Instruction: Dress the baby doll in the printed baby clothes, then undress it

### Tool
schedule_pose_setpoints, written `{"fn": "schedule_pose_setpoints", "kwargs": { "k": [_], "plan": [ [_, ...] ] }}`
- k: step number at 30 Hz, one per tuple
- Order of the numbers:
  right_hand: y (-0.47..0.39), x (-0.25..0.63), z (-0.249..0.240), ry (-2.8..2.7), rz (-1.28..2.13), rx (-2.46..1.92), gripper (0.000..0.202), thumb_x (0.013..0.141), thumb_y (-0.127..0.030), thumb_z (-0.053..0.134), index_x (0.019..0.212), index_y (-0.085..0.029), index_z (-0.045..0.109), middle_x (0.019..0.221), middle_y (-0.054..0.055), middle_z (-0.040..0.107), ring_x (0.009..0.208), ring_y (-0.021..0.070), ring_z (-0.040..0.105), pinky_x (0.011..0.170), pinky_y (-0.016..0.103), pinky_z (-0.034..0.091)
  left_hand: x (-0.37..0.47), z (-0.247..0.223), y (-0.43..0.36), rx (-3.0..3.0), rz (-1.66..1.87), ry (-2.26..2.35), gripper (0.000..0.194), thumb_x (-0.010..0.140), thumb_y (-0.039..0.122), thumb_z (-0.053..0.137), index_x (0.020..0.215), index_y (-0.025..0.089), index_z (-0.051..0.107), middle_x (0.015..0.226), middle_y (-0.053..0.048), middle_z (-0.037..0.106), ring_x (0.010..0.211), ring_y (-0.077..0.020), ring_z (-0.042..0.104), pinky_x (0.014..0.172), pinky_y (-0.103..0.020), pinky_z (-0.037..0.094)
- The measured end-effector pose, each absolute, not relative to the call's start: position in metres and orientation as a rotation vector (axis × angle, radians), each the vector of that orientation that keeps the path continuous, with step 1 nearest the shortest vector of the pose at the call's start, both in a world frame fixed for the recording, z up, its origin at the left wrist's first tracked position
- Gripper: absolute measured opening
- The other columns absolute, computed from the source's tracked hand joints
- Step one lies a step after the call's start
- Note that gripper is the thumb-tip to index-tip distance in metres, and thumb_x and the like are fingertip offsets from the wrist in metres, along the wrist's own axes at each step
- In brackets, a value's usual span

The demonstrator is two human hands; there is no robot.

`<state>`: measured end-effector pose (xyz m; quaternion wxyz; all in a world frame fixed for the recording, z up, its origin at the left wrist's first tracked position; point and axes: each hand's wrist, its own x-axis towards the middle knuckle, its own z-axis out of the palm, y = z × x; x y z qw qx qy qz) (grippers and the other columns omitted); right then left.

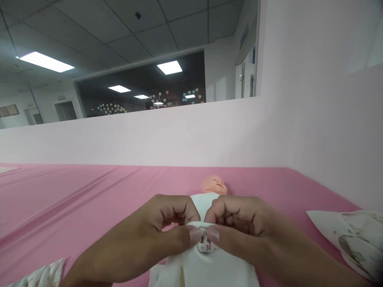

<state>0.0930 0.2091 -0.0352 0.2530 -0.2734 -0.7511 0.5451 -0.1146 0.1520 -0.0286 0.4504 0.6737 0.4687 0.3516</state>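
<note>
Head view: the left hand point(155, 229) and right hand point(254, 223), close together, each pinch the edge of a plain white garment point(220, 267) above a pink sheet point(89, 199). Its label point(205, 246) bears a reddish 50. Beyond lies a doll's head point(214, 185); patterned cloth point(327, 225) lies rightward.

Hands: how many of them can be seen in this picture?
2: the left hand and the right hand, both pinching the white garment at its printed "50" label.
</note>
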Motion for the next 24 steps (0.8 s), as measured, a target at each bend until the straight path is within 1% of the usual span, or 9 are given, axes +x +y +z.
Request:
{"fn": "schedule_pose_setpoints", "kwargs": {
  "k": [2, 4, 7, 11, 13, 15, 17, 20, 24],
  "plan": [
    [0.211, 0.094, -0.036, -2.031, 1.527, -0.695, 0.03, 0.079, -0.049, 0.068, 0.078, -0.018, 0.067, 0.074, 0.001, 0.057, 0.065, 0.011, 0.046, 0.055, 0.022, 0.035, -0.118, -0.029, 0.152, 1.645, 0.895, 1.103, 0.023, 0.089, 0.034, 0.059, 0.075, 0.016, 0.055, 0.068, 0.002, 0.05, 0.063, -0.0098, 0.045, 0.058, -0.022, 0.035],
    [0.213, 0.095, -0.038, -2.023, 1.554, -0.673, 0.032, 0.08, -0.05, 0.067, 0.078, -0.018, 0.067, 0.073, 0.001, 0.057, 0.063, 0.0106, 0.045, 0.055, 0.022, 0.034, -0.121, -0.029, 0.152, 1.606, 0.948, 1.064, 0.023, 0.088, 0.032, 0.059, 0.073, 0.016, 0.055, 0.067, 0.001, 0.051, 0.064, -0.01, 0.046, 0.06, -0.023, 0.036],
    [0.216, 0.096, -0.039, -2.016, 1.563, -0.695, 0.032, 0.079, -0.05, 0.068, 0.079, -0.018, 0.066, 0.072, 0.0, 0.057, 0.062, 0.0101, 0.044, 0.054, 0.022, 0.034, -0.124, -0.028, 0.151, 1.518, 1.059, 1.057, 0.022, 0.087, 0.029, 0.06, 0.071, 0.015, 0.053, 0.066, 0.002, 0.049, 0.062, -0.0083, 0.043, 0.059, -0.02, 0.035],
    [0.217, 0.094, -0.038, -1.998, 1.515, -0.756, 0.028, 0.077, -0.045, 0.07, 0.078, -0.018, 0.063, 0.071, 0.0, 0.056, 0.062, 0.0105, 0.045, 0.054, 0.022, 0.033, -0.124, -0.023, 0.149, 1.47, 1.119, 1.137, 0.029, 0.087, 0.039, 0.061, 0.072, 0.016, 0.052, 0.063, 0.003, 0.048, 0.055, -0.0062, 0.039, 0.051, -0.018, 0.029],
    [0.215, 0.094, -0.036, -1.979, 1.477, -0.774, 0.026, 0.076, -0.043, 0.071, 0.076, -0.019, 0.061, 0.07, 0.0, 0.055, 0.061, 0.0106, 0.045, 0.054, 0.022, 0.033, -0.12, -0.019, 0.147, 1.511, 1.076, 1.238, 0.031, 0.082, 0.039, 0.067, 0.071, 0.016, 0.052, 0.063, 0.004, 0.048, 0.054, -0.0058, 0.039, 0.048, -0.017, 0.027],
    [0.213, 0.094, -0.034, -1.96, 1.453, -0.764, 0.025, 0.075, -0.042, 0.072, 0.075, -0.019, 0.059, 0.07, 0.0, 0.055, 0.062, 0.0113, 0.045, 0.055, 0.023, 0.034, -0.116, -0.014, 0.144, 1.563, 1.021, 1.389, 0.03, 0.076, 0.035, 0.074, 0.069, 0.016, 0.052, 0.064, 0.004, 0.048, 0.056, -0.0063, 0.04, 0.048, -0.016, 0.028],
    [0.211, 0.094, -0.032, -1.94, 1.444, -0.738, 0.026, 0.074, -0.042, 0.072, 0.076, -0.02, 0.059, 0.072, 0.0, 0.056, 0.063, 0.0126, 0.047, 0.056, 0.024, 0.035, -0.112, -0.011, 0.142, 1.61, 0.994, 1.518, 0.029, 0.073, 0.032, 0.076, 0.068, 0.016, 0.052, 0.065, 0.004, 0.049, 0.058, -0.0074, 0.042, 0.049, -0.016, 0.03],
    [0.21, 0.096, -0.03, -1.907, 1.461, -0.7, 0.028, 0.074, -0.044, 0.071, 0.078, -0.021, 0.058, 0.073, 0.001, 0.056, 0.065, 0.014, 0.048, 0.058, 0.025, 0.037, -0.111, -0.01, 0.141, 1.665, 1.028, 1.58, 0.032, 0.074, 0.037, 0.074, 0.068, 0.017, 0.05, 0.066, 0.003, 0.05, 0.06, -0.0089, 0.045, 0.049, -0.017, 0.034],
    [0.209, 0.099, -0.033, -1.952, 1.5, -0.669, 0.026, 0.075, -0.043, 0.07, 0.077, -0.021, 0.056, 0.072, 0.0, 0.056, 0.065, 0.0138, 0.049, 0.057, 0.024, 0.037, -0.115, -0.014, 0.138, 1.696, 1.186, 1.57, 0.04, 0.073, 0.043, 0.074, 0.066, 0.019, 0.042, 0.064, 0.004, 0.045, 0.057, -0.0083, 0.041, 0.048, -0.018, 0.035]
  ]
}}
